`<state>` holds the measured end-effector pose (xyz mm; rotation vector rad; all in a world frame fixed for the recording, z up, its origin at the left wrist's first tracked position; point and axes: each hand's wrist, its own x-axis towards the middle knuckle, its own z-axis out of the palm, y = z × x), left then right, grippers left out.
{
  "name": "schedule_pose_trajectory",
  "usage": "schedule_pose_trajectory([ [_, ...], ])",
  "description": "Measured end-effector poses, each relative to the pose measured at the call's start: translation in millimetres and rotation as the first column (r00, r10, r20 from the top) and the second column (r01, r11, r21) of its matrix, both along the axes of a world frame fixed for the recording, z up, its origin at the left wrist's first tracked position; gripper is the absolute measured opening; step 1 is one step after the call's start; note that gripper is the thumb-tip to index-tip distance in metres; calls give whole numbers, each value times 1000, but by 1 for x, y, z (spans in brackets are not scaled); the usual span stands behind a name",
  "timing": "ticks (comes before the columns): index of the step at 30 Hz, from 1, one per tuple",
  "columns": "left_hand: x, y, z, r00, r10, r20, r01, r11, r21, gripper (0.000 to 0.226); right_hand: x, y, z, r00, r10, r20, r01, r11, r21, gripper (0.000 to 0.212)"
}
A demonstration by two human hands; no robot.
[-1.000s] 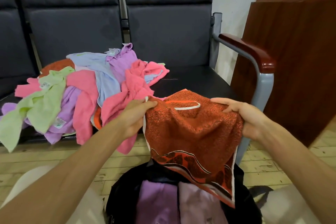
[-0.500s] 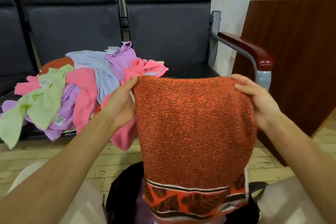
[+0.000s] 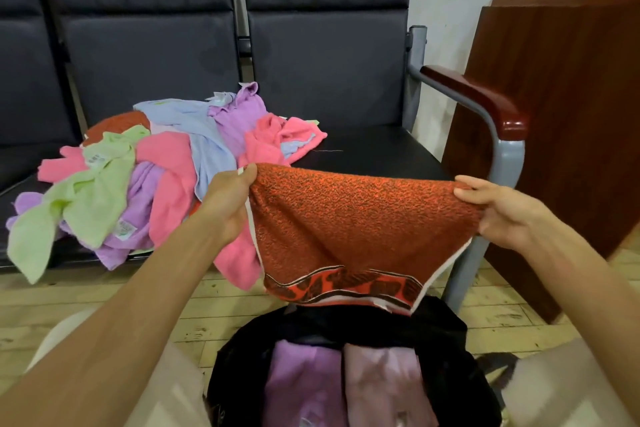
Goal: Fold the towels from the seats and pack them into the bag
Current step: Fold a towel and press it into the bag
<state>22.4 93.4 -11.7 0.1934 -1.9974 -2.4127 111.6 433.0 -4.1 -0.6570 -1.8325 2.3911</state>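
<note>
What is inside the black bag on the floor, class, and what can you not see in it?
Inside the black bag two folded towels lie side by side: a purple towel and a paler pink towel. Anything beneath them is covered, and the bag's near part is out of frame.

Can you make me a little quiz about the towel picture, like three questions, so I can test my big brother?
1. True or false: both the left hand and the right hand grip the orange towel.
2. What lies right below the towel? A) the black bag B) a bucket C) a drawer
3. Fill in: the pile of towels lies on the dark ____.

Key
1. True: each hand pinches a top corner.
2. A: the open bag sits on the floor, with purple folded towels inside.
3. Seat.
</note>
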Motion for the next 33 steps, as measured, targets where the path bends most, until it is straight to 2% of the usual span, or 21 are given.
schedule_pose_trajectory([
  [1,-1,0,1,1000,1,2,-1,1000,6,21,0,0,-1,999,-13,-30,16,993,120,30],
  [2,-2,-1,2,1000,-16,8,16,1000,17,22,1,-1,-4,998,-24,-59,44,930,366,29],
  [3,-3,-1,3,999,-45,18,45,999,19,21,1,-2,-7,996,-44,-73,82,739,669,26],
  [4,-3,-2,3,996,-81,25,81,997,0,22,-1,-1,-11,996,-44,-83,94,474,875,21],
  [5,-4,-3,3,994,-107,24,107,994,-31,22,-3,-1,-15,996,-34,-82,88,277,957,17],
  [7,-5,-4,0,993,-116,9,116,990,-81,22,-5,-1,-18,998,-40,-44,51,204,978,13],
  [9,-5,-4,-3,996,-87,-7,86,993,-82,23,-6,1,-20,996,-91,-23,46,258,965,16],
  [10,-6,-5,-3,998,-60,-17,59,996,-66,24,-7,1,-20,991,-124,-42,88,389,917,18],
  [12,-8,-6,-2,1000,5,-24,-5,1000,-3,25,-7,-1,-16,989,-147,0,124,832,541,19],
  [13,-9,-7,-2,999,32,-17,-31,999,33,26,-7,-3,-13,995,-99,30,88,961,261,16],
  [14,-9,-8,-1,999,49,-9,-49,997,55,26,-6,-4,-11,999,-51,17,50,997,67,12],
  [16,-10,-10,0,998,64,0,-64,995,75,25,-9,-1,-9,995,-51,-82,39,989,-142,14],
  [18,-10,-10,-2,996,90,8,-91,993,79,24,-10,-2,-10,976,-92,-197,80,994,-68,24],
  [19,-11,-10,-3,994,106,11,-107,992,72,24,-11,-2,-13,965,-110,-239,144,981,131,25],
  [21,-14,-10,-8,989,146,-35,-146,989,-21,25,-13,-2,-22,953,-110,-281,273,713,646,23],
  [22,-14,-10,-10,983,158,-89,-169,977,-130,27,-16,-2,-26,948,-101,-301,300,599,742,24],
  [23,-14,-10,-12,975,159,-157,-196,945,-260,30,-19,-1,-29,946,-100,-307,305,592,746,26],
  [25,-11,-9,-16,954,131,-270,-251,840,-480,32,-22,-1,-29,941,-126,-314,303,728,615,30],
  [26,-9,-8,-18,943,130,-307,-278,816,-506,28,-23,0,-27,937,-155,-314,305,800,517,29],
  [28,-6,-6,-21,933,156,-325,-296,846,-443,21,-23,1,-21,927,-216,-305,327,865,381,25],
  [33,-2,8,3,978,72,-196,-123,957,-261,8,-25,4,0,891,-302,-339,396,882,256,24],
])
